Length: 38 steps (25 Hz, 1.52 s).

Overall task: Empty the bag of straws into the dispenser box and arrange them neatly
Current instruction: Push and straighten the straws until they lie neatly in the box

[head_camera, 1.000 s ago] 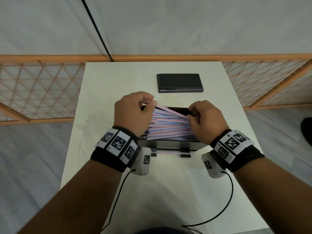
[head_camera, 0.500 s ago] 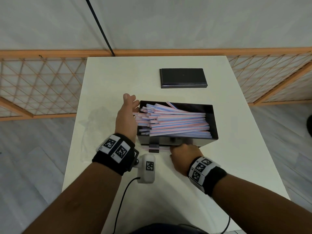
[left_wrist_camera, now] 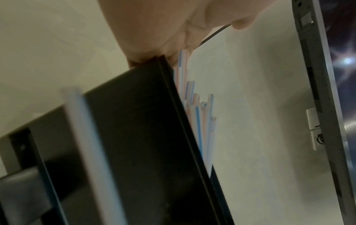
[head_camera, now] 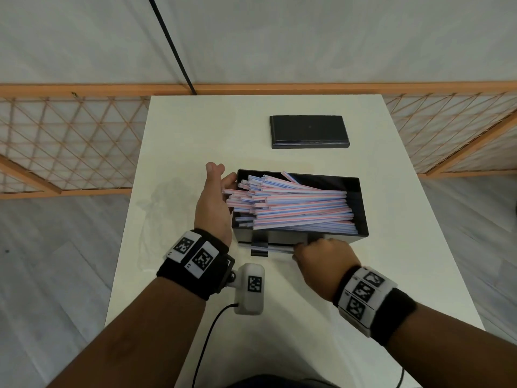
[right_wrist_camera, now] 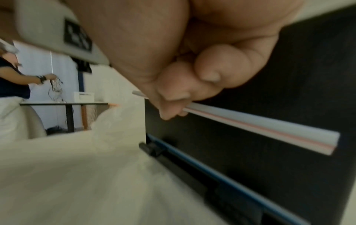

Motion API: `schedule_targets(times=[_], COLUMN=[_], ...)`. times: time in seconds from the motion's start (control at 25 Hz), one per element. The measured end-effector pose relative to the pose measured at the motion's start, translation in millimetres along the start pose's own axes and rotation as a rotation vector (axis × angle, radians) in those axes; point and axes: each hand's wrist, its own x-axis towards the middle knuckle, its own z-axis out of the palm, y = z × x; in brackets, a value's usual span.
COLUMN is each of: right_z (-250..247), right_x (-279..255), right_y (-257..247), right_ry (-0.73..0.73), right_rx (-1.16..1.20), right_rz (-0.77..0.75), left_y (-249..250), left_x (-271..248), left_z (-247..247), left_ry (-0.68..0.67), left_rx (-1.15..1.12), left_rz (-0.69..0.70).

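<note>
The black dispenser box (head_camera: 361, 208) stands mid-table, filled with a pile of pink-and-blue striped straws (head_camera: 296, 208). Their left ends poke out unevenly over the box's left wall. My left hand (head_camera: 216, 189) is flat with straight fingers, its palm against those ends; in the left wrist view the palm (left_wrist_camera: 158, 30) touches the box corner (left_wrist_camera: 134, 121) and the straw tips (left_wrist_camera: 200, 114). My right hand (head_camera: 316, 253) is at the box's front slot and pinches a single straw (right_wrist_camera: 260, 126) between thumb and fingers (right_wrist_camera: 173, 94).
The black box lid (head_camera: 309, 131) lies flat at the far side of the white table (head_camera: 279, 331). An empty clear plastic bag (head_camera: 156, 211) lies left of the box. An orange lattice fence (head_camera: 70, 141) runs behind the table. Another person (right_wrist_camera: 11, 85) stands far off.
Both hands left the straw pile. The right hand dropped to the box's front slot and took hold of one straw. The left hand opened flat against the straws' left ends.
</note>
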Motion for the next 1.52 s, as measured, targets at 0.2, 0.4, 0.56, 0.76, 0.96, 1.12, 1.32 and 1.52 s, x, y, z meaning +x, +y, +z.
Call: schedule_targets(times=[0.2,0.4,0.56,0.76,0.96,1.12,1.32,1.52], right_z=[-27,-54,-42,-24,-10,-9,-16,-16], right_x=[-23,-5,21,25,16,21,22,35], right_y=[23,42,49,46,38,43,45,55], right_ry=[0.28,0.477,0.408,0.375,0.33,0.376,0.406,0.326], right_rx=[0.11,0.411,0.446,0.589,0.427,0.446,0.498,0.48], right_rz=[0.001,-0.081,-0.086,0.111,0.018,0.061,0.039,0.134], left_y=[3,2,1,-5,-6,-5,-8,-13], left_x=[-2,0,-6,-14,-16,-15,-4,1], left_z=[6,8,15,18,22,19,13,10], left_ry=[0.007,0.052,0.113,0.085,0.041,0.02,0.097,0.167], left_rx=[-0.025,0.051,0.268,0.46,0.44,0.37,0.368,0.293], left_rz=[0.028,0.068,0.179,0.306,0.367,0.43,0.295,0.176])
